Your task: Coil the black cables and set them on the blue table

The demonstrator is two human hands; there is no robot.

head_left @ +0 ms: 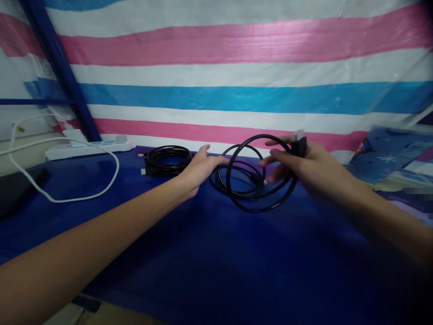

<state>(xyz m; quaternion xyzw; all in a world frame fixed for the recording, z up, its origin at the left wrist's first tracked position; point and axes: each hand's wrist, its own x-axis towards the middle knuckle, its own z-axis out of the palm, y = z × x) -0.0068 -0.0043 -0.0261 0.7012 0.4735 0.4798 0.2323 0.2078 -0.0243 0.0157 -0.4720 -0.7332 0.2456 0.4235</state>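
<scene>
A loosely looped black cable (260, 210) is partly lifted off the blue table, with its black connector end at my right hand (297, 160). That hand is closed around the connector and part of the cable, some fingers spread within the loop. My left hand (199, 169) has its fingers apart and reaches the left edge of the loops; whether it grips the cable is hard to tell. Just left of it, a second black cable (169, 158) lies neatly coiled, its metal plug showing at the lower left. The other end of the looped cable is near the table, partly behind the loops.
A white power strip (91, 147) runs along the back left, with a white cable (117, 169) curving in front. A dark flat object (22, 189) lies at the far left. Behind the blue table (216, 266) hangs a striped sheet (219, 97). A blue printed package (389, 153) stands at right.
</scene>
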